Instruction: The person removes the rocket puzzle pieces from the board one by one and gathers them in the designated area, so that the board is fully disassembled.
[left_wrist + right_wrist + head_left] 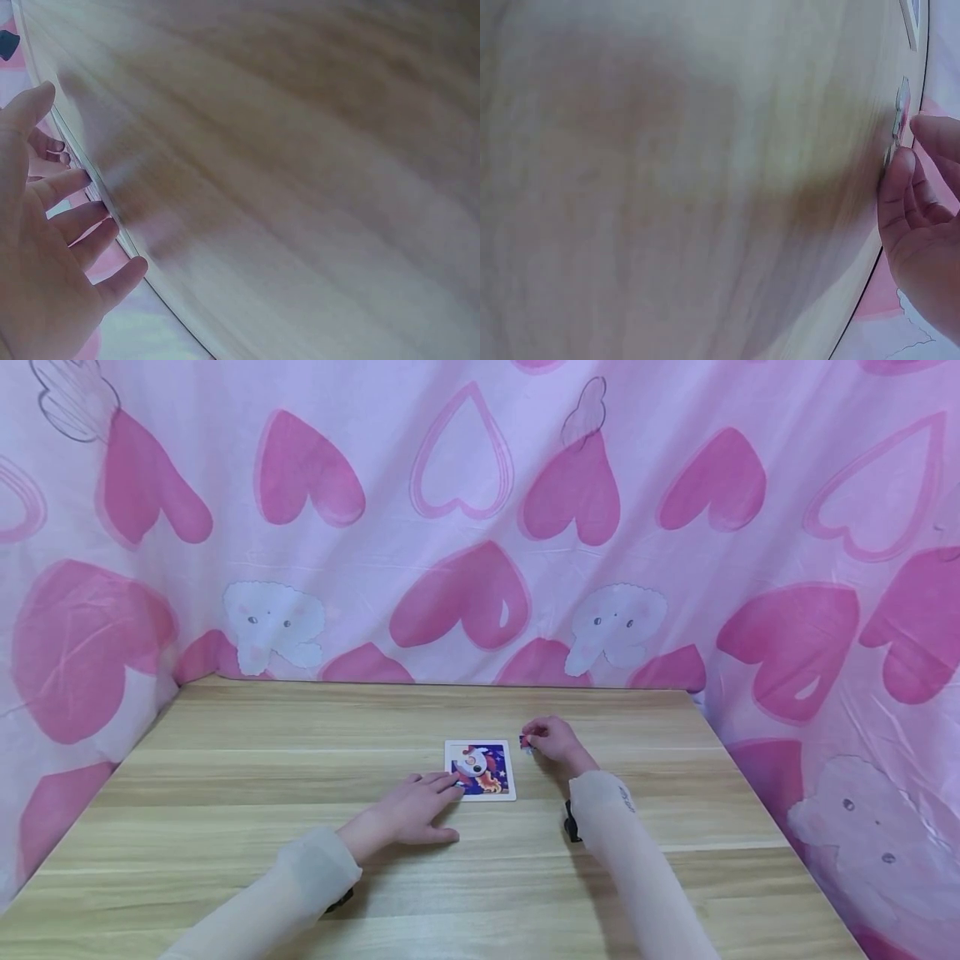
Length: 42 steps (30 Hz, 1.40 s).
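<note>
A small square jigsaw puzzle with a white border lies on the wooden table; its picture has a white-headed figure on a purple starry ground. My left hand rests at its left side, fingers spread and fingertips over the lower left of the picture. In the left wrist view the left hand holds nothing. To the right of the puzzle, my right hand pinches a colourful puzzle piece. That puzzle piece appears edge-on in the right wrist view, by the right hand's thumb and forefinger.
The wood-grain table reaches back to a pink curtain printed with hearts and white animals, which also hangs along both sides. Black straps show beneath the sleeves.
</note>
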Available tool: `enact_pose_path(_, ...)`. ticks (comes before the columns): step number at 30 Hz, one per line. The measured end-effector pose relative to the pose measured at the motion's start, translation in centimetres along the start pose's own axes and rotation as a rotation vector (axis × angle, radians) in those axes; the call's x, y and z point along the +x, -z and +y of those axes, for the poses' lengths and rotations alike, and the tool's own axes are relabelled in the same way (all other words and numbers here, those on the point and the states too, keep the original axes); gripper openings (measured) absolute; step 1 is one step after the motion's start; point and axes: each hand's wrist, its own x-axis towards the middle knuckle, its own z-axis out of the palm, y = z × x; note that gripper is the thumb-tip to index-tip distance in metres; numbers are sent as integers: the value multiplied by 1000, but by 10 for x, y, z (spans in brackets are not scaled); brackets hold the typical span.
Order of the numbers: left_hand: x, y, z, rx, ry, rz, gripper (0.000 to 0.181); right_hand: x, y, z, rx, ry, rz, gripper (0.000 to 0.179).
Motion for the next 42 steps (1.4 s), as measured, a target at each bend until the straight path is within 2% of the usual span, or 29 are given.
enact_pose_path(3,0,0,0,-6,1,-3,71,-2,-2,-2,20,45,2,19)
enact_pose_path(7,1,0,-1,-18,7,-12,72,-4,-11,-8,18,148,-11,22)
enact_pose_path(15,1,-1,-2,-6,5,-7,72,-8,-27,-31,-53,324,-117,23)
enact_pose_path(20,1,-1,-2,2,3,-2,72,-11,-31,-44,-125,402,-167,24)
enact_pose_path(26,1,0,-1,5,4,-4,72,-8,-38,-50,-297,481,-205,24)
enact_pose_path(30,1,0,-2,6,4,-3,72,-5,-40,-53,-360,457,-226,25)
enact_pose_path(42,3,0,-2,-5,2,7,70,-2,-38,-65,-375,305,-293,26)
